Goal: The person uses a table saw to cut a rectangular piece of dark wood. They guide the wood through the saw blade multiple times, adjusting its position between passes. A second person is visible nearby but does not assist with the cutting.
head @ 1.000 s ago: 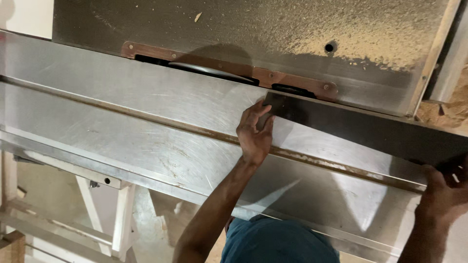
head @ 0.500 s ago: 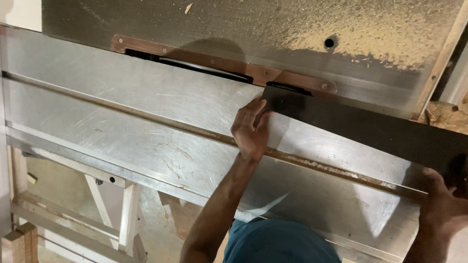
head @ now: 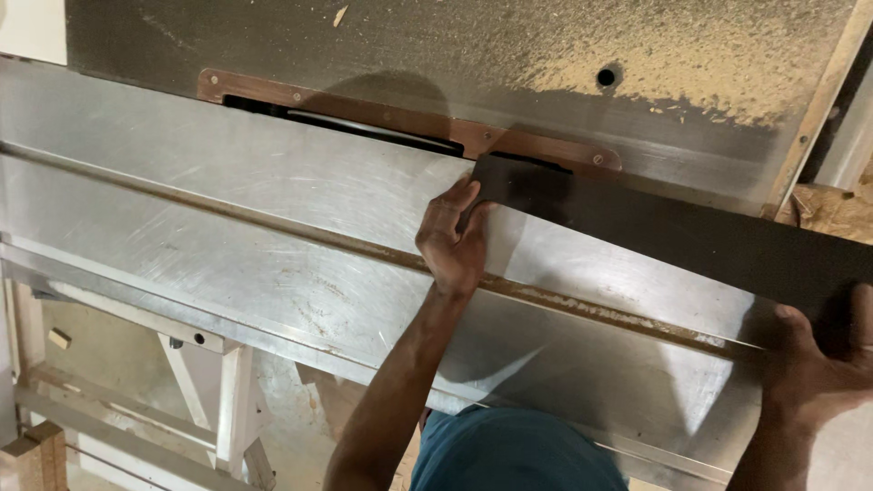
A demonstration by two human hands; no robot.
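The metal worktop point(head: 273, 236) is a scratched steel saw table, with sawdust point(head: 709, 64) banked on its far side and a brown slotted insert plate point(head: 364, 114) around the blade opening. A long dark board point(head: 709, 241) lies flat across the worktop, its leading end at the right end of that slot. The left hand point(head: 452, 238) presses down on the board's leading corner, fingers curled over the edge, just beside the slot. The right hand point(head: 818, 364) clasps the board's near edge at the trailing end, fingers wrapped on it. No guard is visible over the opening.

Risks, as judged:
- Left fingers sit near the slot; a slip could carry them into it.
- Uneven pressure could twist the board and cause binding.
- Sawdust could reduce grip and footing of the board.
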